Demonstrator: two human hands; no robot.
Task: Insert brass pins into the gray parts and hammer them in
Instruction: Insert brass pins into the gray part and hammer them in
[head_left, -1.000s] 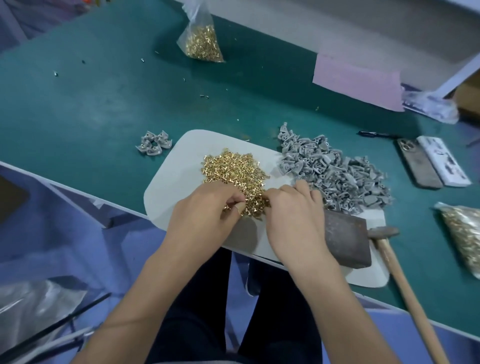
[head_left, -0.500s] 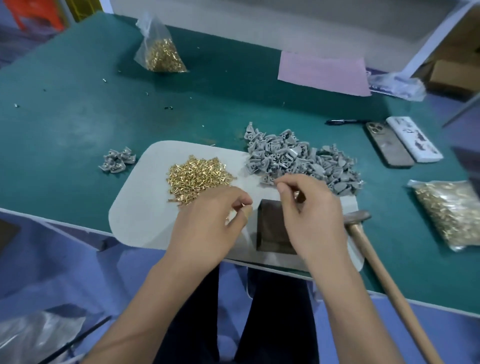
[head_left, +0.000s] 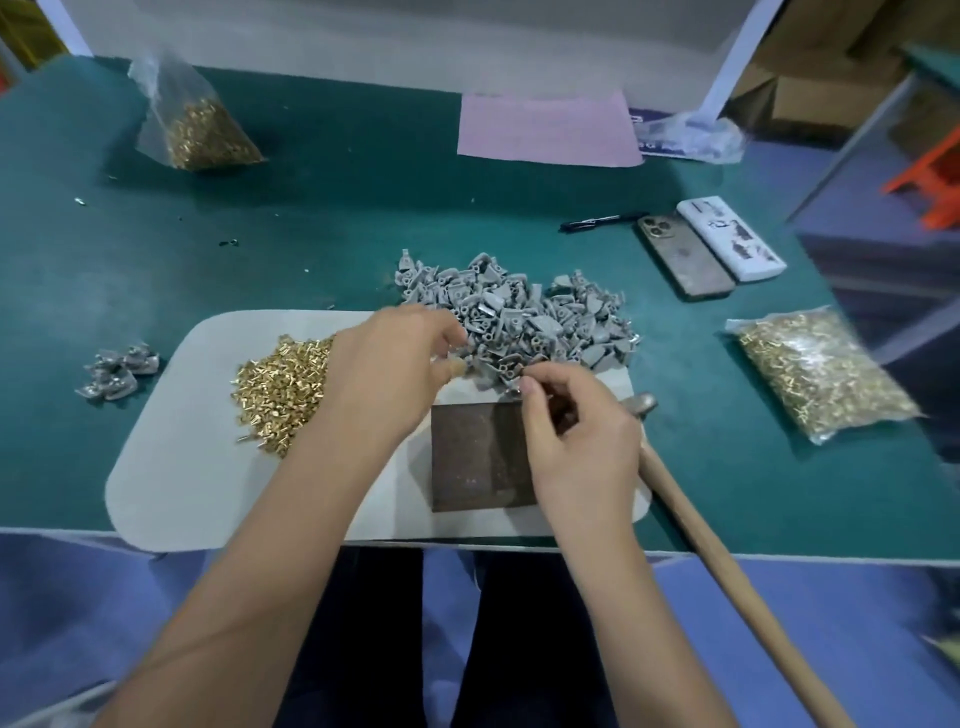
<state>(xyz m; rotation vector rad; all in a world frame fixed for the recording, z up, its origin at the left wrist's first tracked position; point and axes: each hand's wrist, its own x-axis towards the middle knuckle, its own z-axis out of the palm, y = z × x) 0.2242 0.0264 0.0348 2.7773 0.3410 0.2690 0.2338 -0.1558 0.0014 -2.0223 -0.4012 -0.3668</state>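
A heap of gray parts (head_left: 524, 317) lies at the far right edge of the white mat (head_left: 208, 467). Loose brass pins (head_left: 280, 384) are piled on the mat's left side. My left hand (head_left: 400, 364) reaches into the near edge of the gray heap, and its thumb and fingers pinch a gray part (head_left: 470, 366). My right hand (head_left: 576, 431) hovers over the dark metal block (head_left: 472, 457); its thumb and forefinger pinch a small brass pin that is mostly hidden. The hammer (head_left: 727, 561) lies unheld to the right, its head next to the block.
Three or so gray parts (head_left: 117, 369) sit apart on the green table, left of the mat. Bags of brass pins lie at the back left (head_left: 200, 130) and right (head_left: 815, 374). Two phones (head_left: 680, 260), a pen (head_left: 597, 222) and pink paper (head_left: 545, 130) lie further back.
Both hands left the brass pile and moved right. My left hand now reaches into the gray heap, and my right hand, fingers still pinched, hangs over the block.
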